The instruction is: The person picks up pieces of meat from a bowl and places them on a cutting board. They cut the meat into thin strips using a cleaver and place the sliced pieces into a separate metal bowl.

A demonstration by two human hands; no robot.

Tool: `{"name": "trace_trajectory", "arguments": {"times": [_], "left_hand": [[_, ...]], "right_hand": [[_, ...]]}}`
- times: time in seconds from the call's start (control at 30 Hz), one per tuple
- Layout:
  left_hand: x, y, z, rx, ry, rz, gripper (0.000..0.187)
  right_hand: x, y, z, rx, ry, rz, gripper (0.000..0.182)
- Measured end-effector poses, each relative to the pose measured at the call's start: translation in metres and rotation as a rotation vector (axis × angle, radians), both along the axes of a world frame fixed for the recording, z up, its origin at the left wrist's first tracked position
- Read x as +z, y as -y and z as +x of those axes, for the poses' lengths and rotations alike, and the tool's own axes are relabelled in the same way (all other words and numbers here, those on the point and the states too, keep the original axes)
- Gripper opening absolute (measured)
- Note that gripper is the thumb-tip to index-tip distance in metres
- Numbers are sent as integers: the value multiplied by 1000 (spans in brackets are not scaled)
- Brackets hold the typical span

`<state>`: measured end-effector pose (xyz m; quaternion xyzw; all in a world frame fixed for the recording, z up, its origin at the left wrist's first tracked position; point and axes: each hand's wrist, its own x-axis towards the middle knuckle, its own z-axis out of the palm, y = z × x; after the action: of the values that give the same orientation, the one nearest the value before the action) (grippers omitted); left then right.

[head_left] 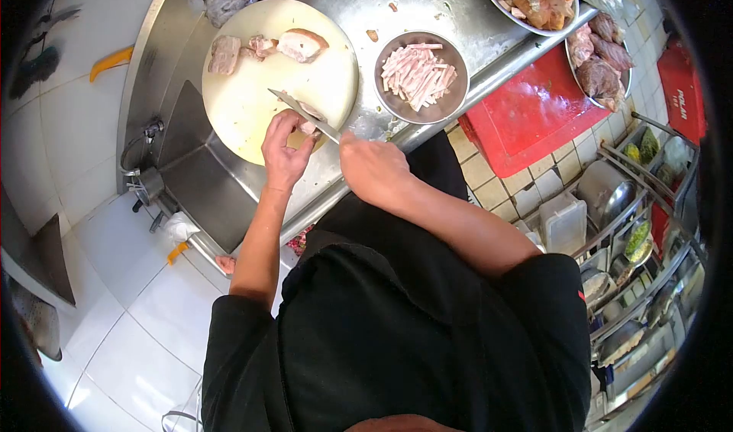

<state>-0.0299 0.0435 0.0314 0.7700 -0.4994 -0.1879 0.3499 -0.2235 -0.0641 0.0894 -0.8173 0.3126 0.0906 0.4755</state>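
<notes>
My right hand (pixel 372 168) is closed around the handle of a knife (pixel 324 126), its blade pointing up and left over the round pale cutting board (pixel 252 126). Under and beside the blade lies a small piece of pork (pixel 307 127). The curled fingers of my left hand (pixel 286 153) grip that piece from the left, close to the blade. Farther up the board rest a thick chunk of pork with rind (pixel 301 45), a paler block of meat (pixel 224 55) and a smaller scrap between them. Right of the board, a steel bowl (pixel 385 96) holds many thin pork strips.
A steel sink basin (pixel 206 187) lies left below the board. At the upper right are a bowl of meat pieces (pixel 534 3), a bowl of darker meat (pixel 603 61) and a red container (pixel 519 111). A metal rack (pixel 649 195) with containers stands on the right.
</notes>
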Motion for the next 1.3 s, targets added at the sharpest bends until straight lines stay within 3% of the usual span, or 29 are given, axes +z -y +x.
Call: {"name": "trace_trajectory", "arguments": {"times": [0.17,0.3,0.63,1.03,1.3], "left_hand": [[1,-2,2,-11,-24,-14,38],[-3,-3,0,13,-42,-16,40],[-4,-6,3,-30,-30,-35,40],[-1,-5,-3,-52,203,17,42],[4,0,-10,2,129,0,41]], "right_hand": [[-8,6,12,14,9,-74,24],[-29,31,2,-24,11,29,23],[-3,10,-16,-18,91,-86,23],[42,-4,-47,-43,102,-111,24],[42,-8,-50,-62,145,-136,16]]}}
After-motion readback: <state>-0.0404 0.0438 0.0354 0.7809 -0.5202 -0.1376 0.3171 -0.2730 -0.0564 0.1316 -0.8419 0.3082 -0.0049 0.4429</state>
